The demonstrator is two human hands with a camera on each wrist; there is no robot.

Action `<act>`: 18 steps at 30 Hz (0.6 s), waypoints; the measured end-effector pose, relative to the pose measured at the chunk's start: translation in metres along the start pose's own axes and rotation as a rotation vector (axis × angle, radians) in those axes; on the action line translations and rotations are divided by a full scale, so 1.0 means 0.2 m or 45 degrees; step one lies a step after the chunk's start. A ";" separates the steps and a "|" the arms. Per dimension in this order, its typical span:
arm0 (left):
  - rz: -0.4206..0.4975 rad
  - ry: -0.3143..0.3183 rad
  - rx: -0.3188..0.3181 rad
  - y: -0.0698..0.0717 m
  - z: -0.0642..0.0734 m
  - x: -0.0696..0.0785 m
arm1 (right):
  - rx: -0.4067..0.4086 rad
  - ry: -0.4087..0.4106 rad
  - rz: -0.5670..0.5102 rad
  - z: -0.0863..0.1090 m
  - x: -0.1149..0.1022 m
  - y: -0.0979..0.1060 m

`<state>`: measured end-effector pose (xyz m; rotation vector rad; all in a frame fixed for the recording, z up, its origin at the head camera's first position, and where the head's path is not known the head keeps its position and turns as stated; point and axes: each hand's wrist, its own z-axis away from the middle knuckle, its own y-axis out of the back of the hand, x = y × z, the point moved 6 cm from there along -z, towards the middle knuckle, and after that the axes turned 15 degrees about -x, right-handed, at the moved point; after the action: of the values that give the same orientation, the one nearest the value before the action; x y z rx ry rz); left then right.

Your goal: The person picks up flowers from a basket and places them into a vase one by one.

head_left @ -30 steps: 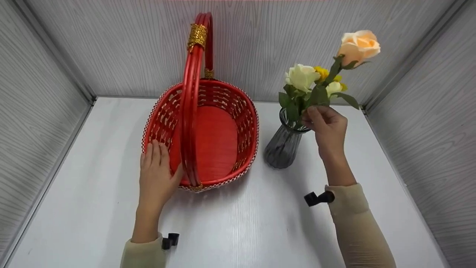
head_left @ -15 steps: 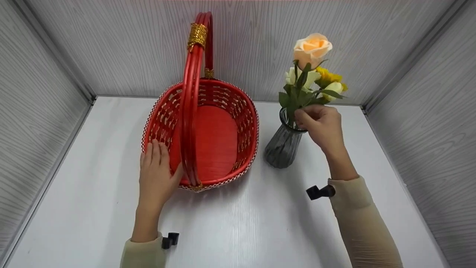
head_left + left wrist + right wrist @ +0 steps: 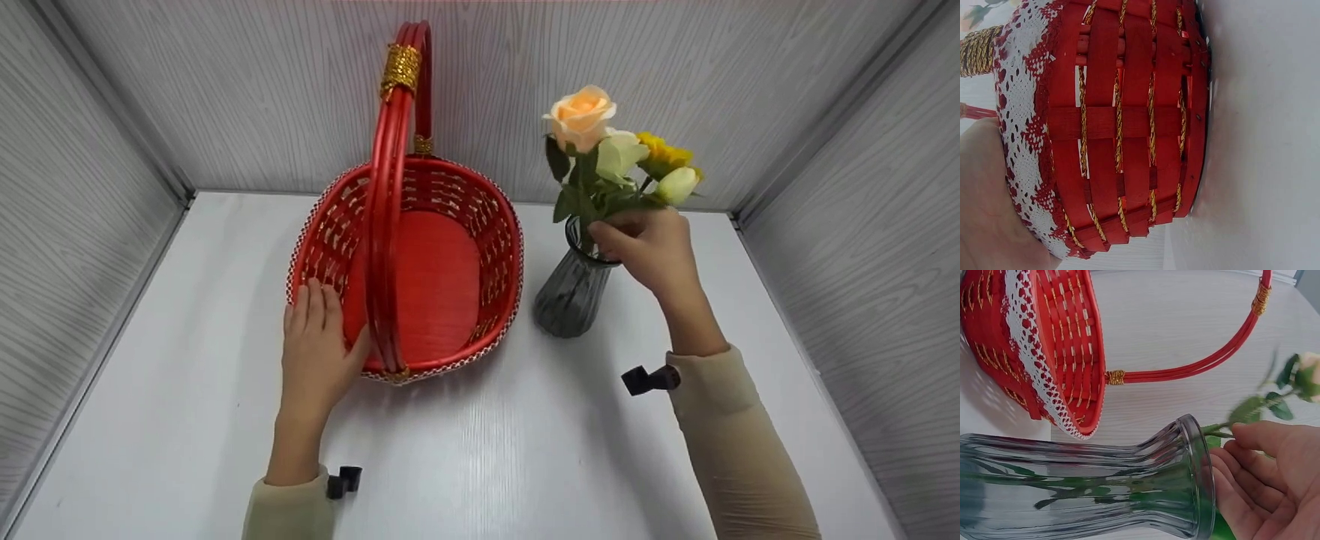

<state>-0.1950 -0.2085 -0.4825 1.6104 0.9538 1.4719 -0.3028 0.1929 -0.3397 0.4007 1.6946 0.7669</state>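
A peach rose (image 3: 582, 116) leans at the left of the bunch above the grey ribbed glass vase (image 3: 572, 296). My right hand (image 3: 651, 244) pinches its stem at the vase mouth, and in the right wrist view thumb and fingertips (image 3: 1241, 433) meet on the green stem. Several stems show through the vase wall. Beside the peach rose stand a cream rose (image 3: 619, 156), a pale bud (image 3: 677, 185) and yellow flowers (image 3: 663, 156). My left hand (image 3: 316, 352) rests on the near-left rim of the red woven basket (image 3: 517, 262), fingers straight over the edge, thumb near the handle's foot.
The basket's tall red handle (image 3: 384, 187), with gold wraps, arches above its middle. Grey wood-grain walls (image 3: 847, 187) enclose the white table (image 3: 480, 465) at the back and sides. White lace (image 3: 1030, 129) trims the basket rim.
My right hand has carried the peach rose left and lower, from right of the bunch to its left side over the vase. The left hand and basket have stayed nearly still.
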 end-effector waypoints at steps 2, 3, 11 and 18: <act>0.000 0.002 0.002 0.00 0.00 0.00 | 0.020 -0.005 0.005 0.00 0.00 0.00; 0.001 0.002 0.001 0.00 0.00 0.00 | 0.027 -0.008 0.007 0.01 0.00 0.00; 0.003 0.003 0.002 0.00 0.00 0.00 | 0.109 0.000 0.037 0.04 0.00 0.02; -0.001 0.013 -0.019 0.00 0.00 0.00 | 0.202 0.055 -0.068 0.11 -0.01 0.06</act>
<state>-0.1956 -0.2083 -0.4821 1.5933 0.9471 1.4847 -0.2829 0.2057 -0.3331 0.4489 1.8057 0.6081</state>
